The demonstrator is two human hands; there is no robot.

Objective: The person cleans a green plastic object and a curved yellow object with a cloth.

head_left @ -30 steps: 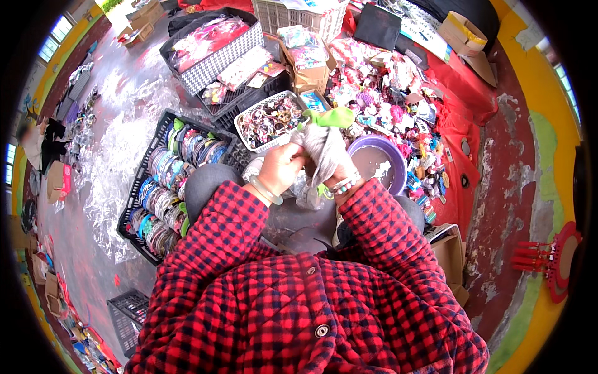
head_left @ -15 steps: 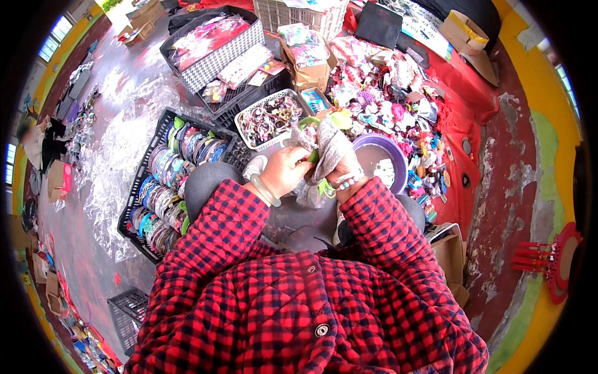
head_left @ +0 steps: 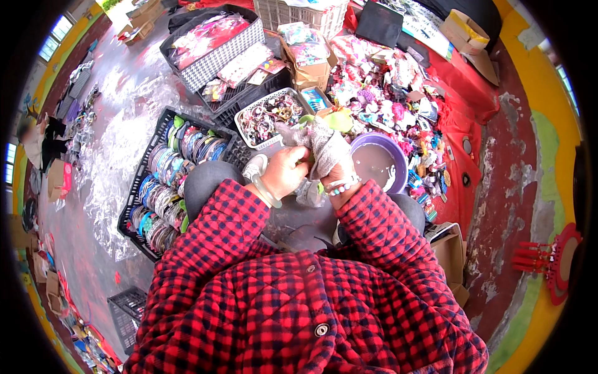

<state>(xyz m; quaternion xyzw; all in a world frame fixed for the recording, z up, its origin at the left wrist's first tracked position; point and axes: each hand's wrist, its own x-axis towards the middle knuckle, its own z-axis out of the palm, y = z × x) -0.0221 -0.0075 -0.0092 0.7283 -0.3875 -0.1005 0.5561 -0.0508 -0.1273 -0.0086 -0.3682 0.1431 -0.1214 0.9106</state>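
Note:
My left hand point(head_left: 285, 172) is closed, its thumb and fingers pressed against the edge of a damp-looking grey cloth point(head_left: 325, 147). What those fingers hold is hidden. The cloth is bunched in my right hand point(head_left: 339, 172), whose fingers are wrapped in it. A light green, leaf-like piece point(head_left: 337, 120) shows just beyond the cloth; I cannot tell if it is attached to anything held. Close to my right hand stands a purple basin point(head_left: 403, 163) of cloudy liquid. Beyond my left hand is a white basket point(head_left: 247, 138) of small dark and coloured hair ties.
A black crate point(head_left: 141, 179) of bundled, banded headbands sits at the left. Coloured accessories point(head_left: 389, 103) lie heaped on red cloth point(head_left: 470, 93) at the far right. A cardboard box point(head_left: 311, 76) and a grey bin point(head_left: 218, 57) stand behind. Clear plastic point(head_left: 115, 162) covers floor at left.
The cloth has shifted over the green pieces between my hands, which are now hidden. My right hand has moved slightly left. The bright patch in the basin looks smaller.

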